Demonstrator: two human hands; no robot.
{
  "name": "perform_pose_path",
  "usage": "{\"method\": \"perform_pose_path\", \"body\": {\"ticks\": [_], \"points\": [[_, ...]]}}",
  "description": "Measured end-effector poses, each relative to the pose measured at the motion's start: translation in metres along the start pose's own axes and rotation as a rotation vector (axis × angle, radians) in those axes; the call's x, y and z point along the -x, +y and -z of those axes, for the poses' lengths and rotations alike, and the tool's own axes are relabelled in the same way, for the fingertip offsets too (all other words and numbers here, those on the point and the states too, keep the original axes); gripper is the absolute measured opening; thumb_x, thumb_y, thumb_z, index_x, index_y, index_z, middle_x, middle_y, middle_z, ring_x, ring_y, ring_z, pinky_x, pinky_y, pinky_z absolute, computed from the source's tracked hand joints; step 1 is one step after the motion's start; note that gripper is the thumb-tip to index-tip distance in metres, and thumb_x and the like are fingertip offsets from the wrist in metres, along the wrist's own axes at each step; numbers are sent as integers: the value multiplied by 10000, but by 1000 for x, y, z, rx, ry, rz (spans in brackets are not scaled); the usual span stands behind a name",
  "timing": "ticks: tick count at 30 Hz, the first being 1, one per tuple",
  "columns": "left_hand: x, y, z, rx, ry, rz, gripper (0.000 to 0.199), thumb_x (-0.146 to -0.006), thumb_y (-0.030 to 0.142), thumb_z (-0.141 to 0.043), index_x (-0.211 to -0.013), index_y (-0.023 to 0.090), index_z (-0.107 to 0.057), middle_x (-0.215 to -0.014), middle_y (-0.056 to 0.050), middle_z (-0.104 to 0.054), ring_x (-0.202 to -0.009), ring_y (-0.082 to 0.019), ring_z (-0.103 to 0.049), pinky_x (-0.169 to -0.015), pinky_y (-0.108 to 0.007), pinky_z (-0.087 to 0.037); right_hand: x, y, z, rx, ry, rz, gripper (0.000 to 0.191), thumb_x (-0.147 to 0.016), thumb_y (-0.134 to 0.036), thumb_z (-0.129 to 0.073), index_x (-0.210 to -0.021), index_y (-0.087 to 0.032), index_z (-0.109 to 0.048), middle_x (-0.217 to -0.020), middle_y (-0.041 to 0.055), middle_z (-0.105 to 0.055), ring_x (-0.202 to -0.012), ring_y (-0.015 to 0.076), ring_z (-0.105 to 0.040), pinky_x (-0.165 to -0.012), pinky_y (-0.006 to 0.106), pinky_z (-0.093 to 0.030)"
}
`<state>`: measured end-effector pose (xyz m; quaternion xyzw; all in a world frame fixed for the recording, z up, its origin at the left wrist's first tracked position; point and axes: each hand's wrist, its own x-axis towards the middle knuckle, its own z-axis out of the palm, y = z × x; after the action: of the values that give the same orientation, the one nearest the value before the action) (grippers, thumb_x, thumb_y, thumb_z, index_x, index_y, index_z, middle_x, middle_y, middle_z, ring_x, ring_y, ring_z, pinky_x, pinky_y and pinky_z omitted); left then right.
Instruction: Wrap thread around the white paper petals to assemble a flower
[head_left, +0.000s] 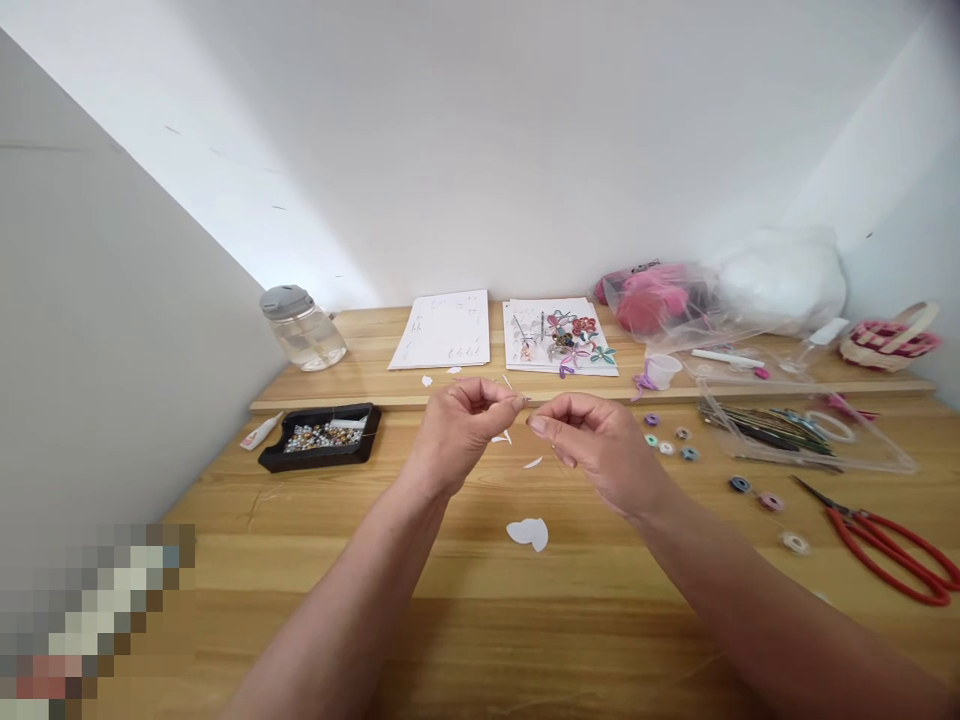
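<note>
Over the middle of the wooden table, my left hand [471, 425] is closed in a pinch, and a tiny greyish tip shows at its fingertips. My right hand [592, 440] pinches just beside it, the two sets of fingertips almost touching. Whatever sits between the fingers is too small to name. Below the hands lie a rounded white paper cut-out [528, 533] and a thin white sliver [532, 462]. More white scraps [502, 437] lie right behind my left hand.
At left are a black tray [319, 462] of beads, a glue tube [261, 431] and a water jar [304, 328]. White sheets [442, 330] and flower ornaments [577, 340] lie behind. Thread spools [740, 484], red-handled scissors [885, 540], a clear box [892, 457] and a small basket [889, 340] occupy the right.
</note>
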<state>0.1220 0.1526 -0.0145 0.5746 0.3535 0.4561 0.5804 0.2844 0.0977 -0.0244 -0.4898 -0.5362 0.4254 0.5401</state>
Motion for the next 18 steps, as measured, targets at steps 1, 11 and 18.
{"method": "perform_pose_path", "body": {"ticks": [1,11,18], "points": [[-1,-1,1,-11,14,-4,204,-712,316,-801,-711,153,-679,-734,-8,-649,-682,-99,-535,-656,-239,-427,2,-2,-1,36,6,28,224,-799,-378,-726,-733,-169,-678,-634,-10,-560,-545,87,-402,-506,257,-325],[3,1,2,-212,-113,21,197,-751,337,-761,-738,156,-686,-759,-19,-665,-687,-106,-542,-672,-247,-425,8,-14,9,355,100,290,122,-866,-307,-664,-827,-200,-709,-708,16,-629,-614,125,-477,-561,279,-380],[6,6,0,-237,-196,84,198,-746,334,-771,-747,150,-697,-725,-8,-641,-652,-91,-496,-622,-235,-379,-1,-9,15,276,92,232,131,-843,-314,-693,-802,-189,-698,-722,6,-643,-611,114,-491,-568,274,-390]]}}
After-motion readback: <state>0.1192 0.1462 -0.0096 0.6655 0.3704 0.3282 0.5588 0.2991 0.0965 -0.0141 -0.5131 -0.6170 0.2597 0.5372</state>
